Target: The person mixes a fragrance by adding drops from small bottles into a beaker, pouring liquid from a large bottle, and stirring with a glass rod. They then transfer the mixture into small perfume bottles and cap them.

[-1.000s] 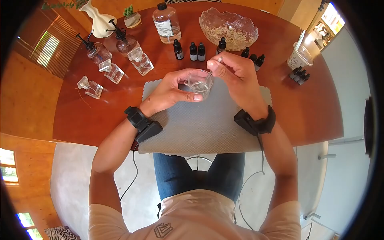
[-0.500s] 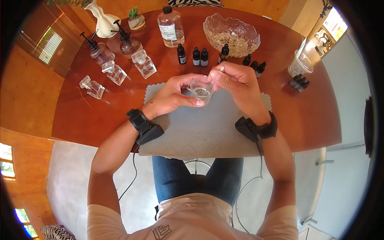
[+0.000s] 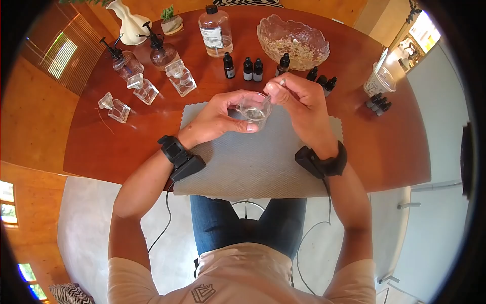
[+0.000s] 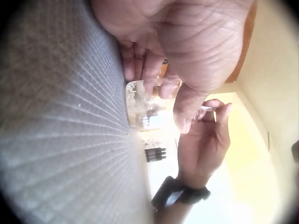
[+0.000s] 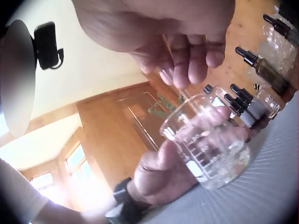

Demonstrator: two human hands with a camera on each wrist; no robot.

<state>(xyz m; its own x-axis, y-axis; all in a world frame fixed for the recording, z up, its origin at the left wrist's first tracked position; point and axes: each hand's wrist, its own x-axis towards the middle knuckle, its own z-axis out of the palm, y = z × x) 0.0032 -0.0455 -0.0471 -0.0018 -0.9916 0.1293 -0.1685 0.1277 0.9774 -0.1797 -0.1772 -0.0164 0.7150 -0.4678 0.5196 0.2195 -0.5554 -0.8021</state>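
Note:
My left hand (image 3: 223, 116) holds a small clear glass beaker (image 3: 254, 112), thumb on the near side and fingers around the far side. White graduation marks and a shallow pool of clear liquid (image 5: 231, 163) show through its wall in the right wrist view. The beaker stands over the grey mat (image 3: 248, 162). Above its rim, my right hand (image 3: 299, 101) pinches a thin clear rod (image 3: 267, 100) between thumb and fingers. The rod slants down into the beaker, its upper end poking out above the fingers.
Several black-capped dropper bottles (image 3: 247, 69) stand beyond the hands. Behind them are a large labelled bottle (image 3: 212, 38) and a glass bowl (image 3: 276, 48). Clear perfume bottles (image 3: 180, 81) and pump bottles (image 3: 163, 54) stand left, a cup (image 3: 377, 83) right.
The right hand dips toward the beaker, then lifts slightly away to the right, the rod still pinched. The left hand keeps the beaker nearly in place while the head view shifts a little.

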